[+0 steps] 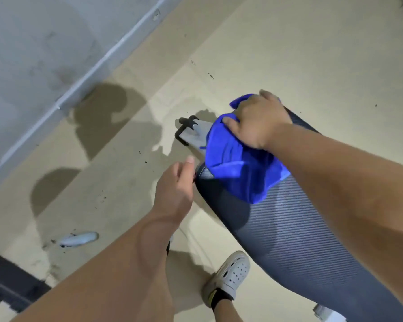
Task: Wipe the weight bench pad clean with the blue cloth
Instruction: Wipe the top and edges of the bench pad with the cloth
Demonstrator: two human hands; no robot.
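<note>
**Two hands at the far end of the pad, one cloth doing the work**

One hand carries the wipe: the right hand (256,122) lies palm-down on the blue cloth (233,163), fingers curled over it where the weight bench pad (289,240) rounds off at its far end. The cloth covers that end, and a loose flap trails back over the ribbed top. The left hand (175,189) hangs just beside the pad's left edge, fingers loosely bent, holding nothing; whether it touches the pad is unclear.

To do this pass well, I judge the cloth should be gathered flat under the palm so the flap does not drag. Strokes should run along the ribs with steady pressure and overlap towards the near end, which looks unwiped. The free hand could steady the pad's edge.

No bucket or spray bottle shows. A pale long object (79,238) lies on the floor (289,54), well apart from the bench. It may be a bottle, but it is too blurred to tell, and so is any content.
</note>
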